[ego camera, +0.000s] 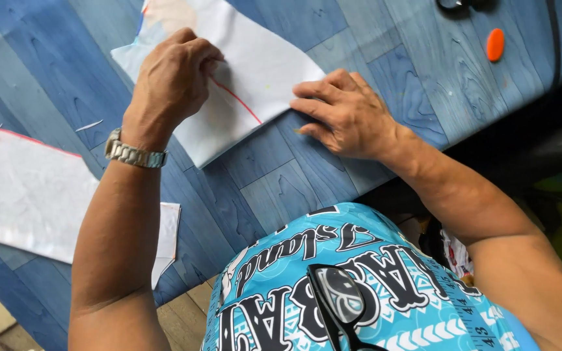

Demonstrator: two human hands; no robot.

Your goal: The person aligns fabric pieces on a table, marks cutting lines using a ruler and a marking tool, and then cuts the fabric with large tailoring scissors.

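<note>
The thin, limp white fabric piece with a red drawn line (255, 71), lying on the blue wood-patterned tabletop (391, 58), is pinched by the curled left hand (173, 78) and pressed flat at its edge by the open-fingered right hand (346, 114), likely light and easily shifted.

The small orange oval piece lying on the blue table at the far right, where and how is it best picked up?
Probably by a pinch across its narrow middle, from straight above: the small orange oval piece lies flat and alone on the blue wood-grain table, long axis roughly upright in the picture. The right hand, flat at the white fabric's edge, is nearer than the left hand.
</note>
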